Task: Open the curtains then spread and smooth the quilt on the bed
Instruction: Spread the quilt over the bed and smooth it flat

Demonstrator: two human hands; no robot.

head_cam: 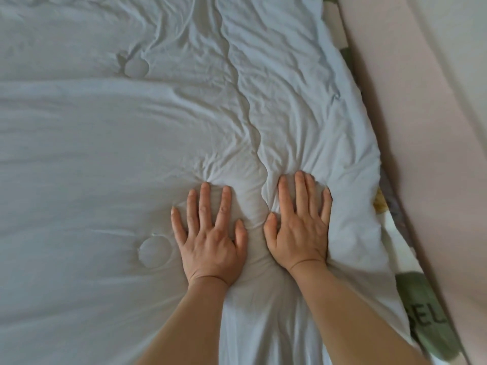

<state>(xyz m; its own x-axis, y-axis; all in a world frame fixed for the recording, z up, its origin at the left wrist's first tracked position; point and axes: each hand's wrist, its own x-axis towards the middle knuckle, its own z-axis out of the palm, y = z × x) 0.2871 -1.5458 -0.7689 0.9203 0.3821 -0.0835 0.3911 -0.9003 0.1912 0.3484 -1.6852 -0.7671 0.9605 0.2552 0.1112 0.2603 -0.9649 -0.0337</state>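
The pale quilt [105,154] lies spread over the bed and fills the view from 6 through 9 to 12 o'clock. A wavy seam [245,101] runs from 12 o'clock down between the hands, with creases fanning from it. Left hand [210,238]: grip apart, fingers straight and spread, palm pressed flat on the quilt. Right hand [300,227]: same state, just beside it at 3 o'clock. A stitched circle [154,252] sits at 9 o'clock of the left hand. A green-patterned sheet [419,306] shows at 4 o'clock, against a pink panel [421,127]
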